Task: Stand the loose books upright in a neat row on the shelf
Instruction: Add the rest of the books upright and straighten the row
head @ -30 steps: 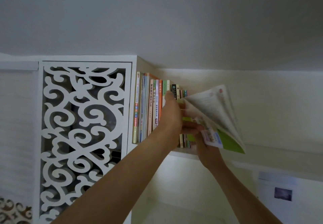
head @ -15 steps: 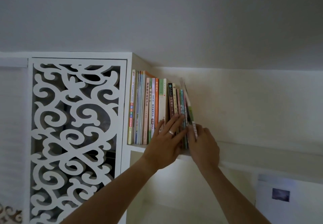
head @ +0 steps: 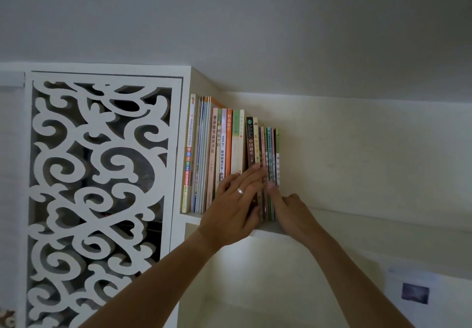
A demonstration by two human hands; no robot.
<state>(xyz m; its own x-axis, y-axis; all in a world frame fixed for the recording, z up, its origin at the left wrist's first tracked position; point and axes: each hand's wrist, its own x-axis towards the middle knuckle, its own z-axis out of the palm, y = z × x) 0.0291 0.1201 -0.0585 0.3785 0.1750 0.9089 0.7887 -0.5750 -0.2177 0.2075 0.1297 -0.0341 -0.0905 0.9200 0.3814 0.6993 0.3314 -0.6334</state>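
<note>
Head view: white shelf beside fretwork panel, flat-fingered hands on upright books.

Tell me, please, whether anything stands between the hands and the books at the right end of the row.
Nothing visible does. The left hand lies flat against the spines of the books, and the right hand touches the last green book at the row's end. Beyond it, the shelf is bare.
</note>
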